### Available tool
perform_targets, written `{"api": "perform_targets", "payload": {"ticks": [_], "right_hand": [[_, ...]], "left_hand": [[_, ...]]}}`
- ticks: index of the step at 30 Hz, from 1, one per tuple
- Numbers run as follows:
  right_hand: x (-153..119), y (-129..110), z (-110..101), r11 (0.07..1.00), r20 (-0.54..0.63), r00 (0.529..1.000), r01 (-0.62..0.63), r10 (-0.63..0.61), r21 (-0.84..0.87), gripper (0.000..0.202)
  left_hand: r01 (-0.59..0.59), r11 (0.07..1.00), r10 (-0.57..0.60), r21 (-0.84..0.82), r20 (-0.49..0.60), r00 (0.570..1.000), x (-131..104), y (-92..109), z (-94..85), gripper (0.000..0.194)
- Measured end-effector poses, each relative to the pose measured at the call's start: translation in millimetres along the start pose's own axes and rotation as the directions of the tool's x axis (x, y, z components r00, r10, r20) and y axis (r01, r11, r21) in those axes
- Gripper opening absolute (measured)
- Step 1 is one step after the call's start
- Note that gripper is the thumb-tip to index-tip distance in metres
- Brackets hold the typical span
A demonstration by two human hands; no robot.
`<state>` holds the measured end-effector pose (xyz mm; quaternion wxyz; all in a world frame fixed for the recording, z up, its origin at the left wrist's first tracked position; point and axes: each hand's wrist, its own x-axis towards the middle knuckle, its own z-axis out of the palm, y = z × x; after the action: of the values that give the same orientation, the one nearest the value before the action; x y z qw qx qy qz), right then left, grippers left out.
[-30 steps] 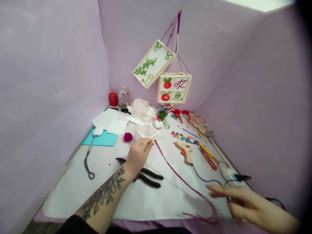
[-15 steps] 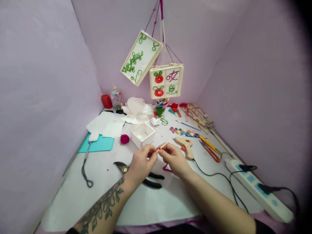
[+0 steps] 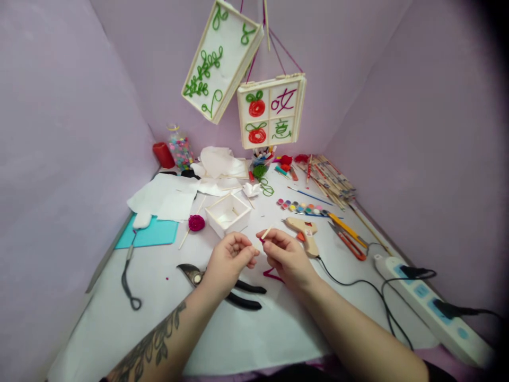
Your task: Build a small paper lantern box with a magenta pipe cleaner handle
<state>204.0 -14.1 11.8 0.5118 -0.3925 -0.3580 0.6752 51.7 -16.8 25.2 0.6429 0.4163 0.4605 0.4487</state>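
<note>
My right hand [image 3: 287, 255] pinches a short pale stick [image 3: 267, 232] with magenta yarn at its lower end. A loop of the magenta yarn [image 3: 273, 275] hangs below that hand. Just left of it, my left hand [image 3: 234, 259] has thumb and fingertips pressed together; what they hold, if anything, is too small to make out. Under my left wrist lie black-handled pruning shears [image 3: 242, 302], partly covered. A small white open box with pale wooden edges [image 3: 228, 215] stands behind my hands. The magenta yarn ball [image 3: 196, 223] lies left of the box, beside a thin stick.
A glue gun [image 3: 306, 233], orange scissors [image 3: 349, 243] and a power strip [image 3: 429, 302] with cables lie on the right. Paint pots [image 3: 302, 207] are behind. Two decorated panels [image 3: 222, 61] hang above. White paper [image 3: 165, 196] and a turquoise sheet [image 3: 159, 232] lie left.
My hands have moved slightly apart. The stick now stands up from my right hand, clear of my left fingers. The view has tilted down a little.
</note>
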Motion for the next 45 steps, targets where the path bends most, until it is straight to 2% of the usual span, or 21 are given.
{"api": "perform_targets", "payload": {"ticks": [10,15,21,25,27,29,30,31,33,35,36,39,42,45], "right_hand": [[0.0,-0.6,3.6,1.0,-0.118,0.993,0.021,-0.02,0.006,0.024],[-1.3,-1.4,6.6,1.0,-0.192,0.981,-0.026,0.024,-0.006,0.025],[-2.2,-1.2,7.6,0.997,-0.229,0.97,-0.07,0.077,0.039,0.025],[-1.3,-2.4,4.0,0.992,-0.218,0.969,-0.108,0.118,0.057,0.025],[-1.6,-4.6,2.6,0.991,-0.209,0.969,-0.124,0.132,0.047,0.025],[-2.8,-7.4,1.9,0.991,-0.201,0.97,-0.134,0.136,0.024,0.024],[-3.8,-8.8,1.6,0.99,-0.194,0.971,-0.143,0.142,0.009,0.023],[-4.9,-10.0,1.5,0.988,-0.183,0.971,-0.156,0.152,-0.008,0.022],[-7.2,-11.2,1.3,0.98,-0.144,0.972,-0.193,0.185,-0.045,0.02],[-9.0,-11.0,1.2,0.971,-0.099,0.971,-0.227,0.219,-0.079,0.019],[-9.6,-10.6,1.0,0.968,-0.085,0.97,-0.236,0.229,-0.09,0.019],[-10.0,-8.8,-0.2,0.961,-0.054,0.966,-0.257,0.253,-0.104,0.02],[-9.7,-7.4,-2.4,0.949,0.002,0.953,-0.303,0.304,-0.086,0.022],[-9.7,-5.8,-3.5,0.934,0.074,0.931,-0.355,0.357,-0.039,0.028]], "left_hand": [[0.143,0.944,-0.148,-0.297,0.005,0.989,-3.9,3.9,8.4,0.04],[0.174,0.909,-0.171,-0.38,0.043,0.984,-4.6,1.1,7.6,0.042],[0.215,0.905,-0.188,-0.368,0.108,0.976,-4.7,-2.4,6.0,0.041],[0.228,0.941,-0.197,-0.251,0.143,0.97,-4.1,-4.0,4.8,0.043],[0.17,0.979,-0.152,-0.114,0.15,0.977,-4.2,-3.2,2.5,0.042],[-0.002,0.996,-0.01,0.093,0.135,0.991,-4.9,-0.7,-1.7,0.047],[-0.125,0.967,0.094,0.223,0.144,0.985,-5.4,1.0,-4.5,0.053],[-0.26,0.9,0.208,0.351,0.179,0.962,-5.8,2.8,-7.6,0.061],[-0.489,0.69,0.373,0.533,0.318,0.872,-6.0,5.8,-13.8,0.078],[-0.613,0.526,0.415,0.59,0.451,0.79,-5.1,6.8,-19.2,0.086],[-0.643,0.479,0.418,0.597,0.489,0.765,-4.3,6.5,-21.3,0.088],[-0.681,0.403,0.435,0.611,0.527,0.73,-1.7,3.8,-25.3,0.094],[-0.716,0.364,0.499,0.596,0.523,0.69,-0.6,1.2,-27.4,0.098],[-0.718,0.353,0.531,0.6,0.504,0.681,-0.6,0.8,-28.8,0.103]]}}
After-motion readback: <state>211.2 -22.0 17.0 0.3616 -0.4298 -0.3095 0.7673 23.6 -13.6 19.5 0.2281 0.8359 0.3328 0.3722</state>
